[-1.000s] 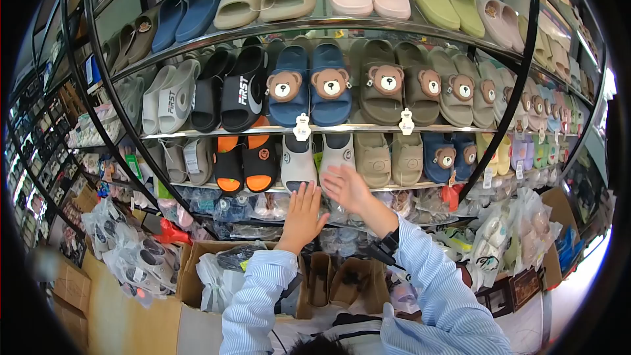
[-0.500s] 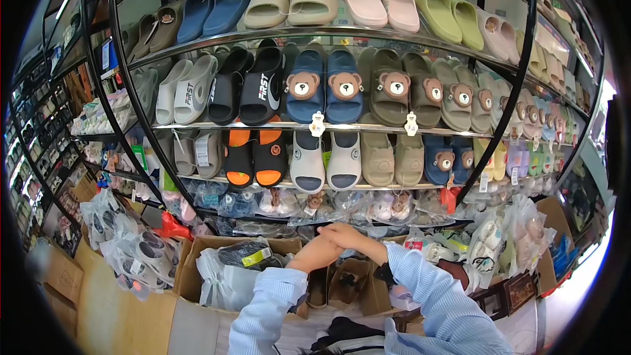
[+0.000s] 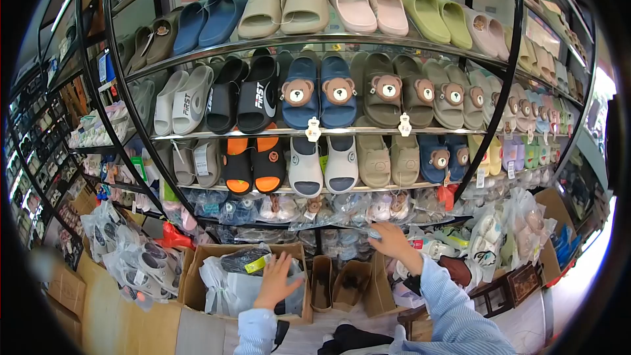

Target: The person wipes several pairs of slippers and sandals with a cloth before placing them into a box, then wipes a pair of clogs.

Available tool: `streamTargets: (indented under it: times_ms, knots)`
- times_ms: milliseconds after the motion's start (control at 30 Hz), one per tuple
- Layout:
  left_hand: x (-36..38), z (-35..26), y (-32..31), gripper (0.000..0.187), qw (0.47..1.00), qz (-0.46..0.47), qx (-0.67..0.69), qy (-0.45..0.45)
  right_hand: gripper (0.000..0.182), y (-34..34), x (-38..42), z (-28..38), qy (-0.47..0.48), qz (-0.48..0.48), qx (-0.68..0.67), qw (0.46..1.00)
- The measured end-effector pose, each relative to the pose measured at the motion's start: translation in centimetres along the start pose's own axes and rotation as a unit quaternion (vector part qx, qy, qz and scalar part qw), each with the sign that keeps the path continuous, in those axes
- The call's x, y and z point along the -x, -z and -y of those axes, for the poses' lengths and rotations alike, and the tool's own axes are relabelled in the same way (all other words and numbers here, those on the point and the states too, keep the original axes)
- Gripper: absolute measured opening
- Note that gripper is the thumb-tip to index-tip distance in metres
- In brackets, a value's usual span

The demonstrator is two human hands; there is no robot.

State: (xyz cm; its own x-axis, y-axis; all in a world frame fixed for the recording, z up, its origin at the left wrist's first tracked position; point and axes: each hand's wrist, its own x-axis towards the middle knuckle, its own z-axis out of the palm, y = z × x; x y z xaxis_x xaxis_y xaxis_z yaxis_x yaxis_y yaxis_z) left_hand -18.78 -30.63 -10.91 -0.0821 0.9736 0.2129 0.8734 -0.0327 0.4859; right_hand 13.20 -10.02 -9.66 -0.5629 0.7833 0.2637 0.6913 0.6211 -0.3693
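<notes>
My left hand (image 3: 277, 281) is open with fingers spread, holding nothing. It hovers over the right part of a cardboard box (image 3: 187, 269) filled with plastic-wrapped footwear (image 3: 227, 283), one packet bearing a yellow-green label (image 3: 258, 263). My right hand (image 3: 393, 244) is also open, fingers stretched leftward, in front of the plastic-bagged slippers (image 3: 348, 244) along the bottom of the rack. Between and below my hands stand two smaller brown boxes (image 3: 351, 286). Both arms wear blue striped sleeves.
Ahead, a black-framed rack (image 3: 511, 79) carries rows of slippers, including blue bear slippers (image 3: 300, 95) and black-and-orange ones (image 3: 268, 165). Bagged shoes (image 3: 141, 266) pile up at left. At right are more bagged shoes (image 3: 490, 233) and a dark wooden stool (image 3: 516, 289).
My hands were clasped together in front of the lower rack. They have parted, the left moving down and left, the right moving right, with fingers opened. The view has shifted slightly.
</notes>
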Motion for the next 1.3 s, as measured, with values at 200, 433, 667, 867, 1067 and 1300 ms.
streamTargets:
  times_ms: [200, 433, 667, 867, 1067, 1300]
  knots:
    - [10.7, 4.6, -0.8, 0.078, 0.978, 0.031, 0.010, 0.208, 0.053, 1.5, 8.5, -7.1, -0.126, -0.042, -0.121, 0.984]
    - [17.6, 10.8, -3.9, 0.081, 0.960, 0.008, -0.033, 0.278, 0.063, 1.5, 16.3, -14.7, -0.298, 0.044, 0.084, 0.950]
    - [8.4, 3.0, -2.0, 0.067, 0.966, 0.039, 0.016, 0.254, 0.062, 2.0, 21.7, -19.7, -0.356, 0.036, 0.058, 0.932]
    - [5.8, 1.8, -5.2, 0.061, 0.983, 0.063, -0.003, 0.172, 0.103, -4.9, 30.1, -25.6, -0.363, -0.089, 0.136, 0.918]
    - [4.6, -0.6, -5.0, 0.052, 0.978, 0.051, 0.017, 0.200, 0.083, -3.6, 26.7, -24.4, -0.488, 0.022, 0.106, 0.866]
    - [8.8, 1.3, -5.2, 0.049, 0.966, 0.053, 0.006, 0.252, 0.037, -1.0, 25.3, -26.6, -0.456, -0.019, 0.083, 0.886]
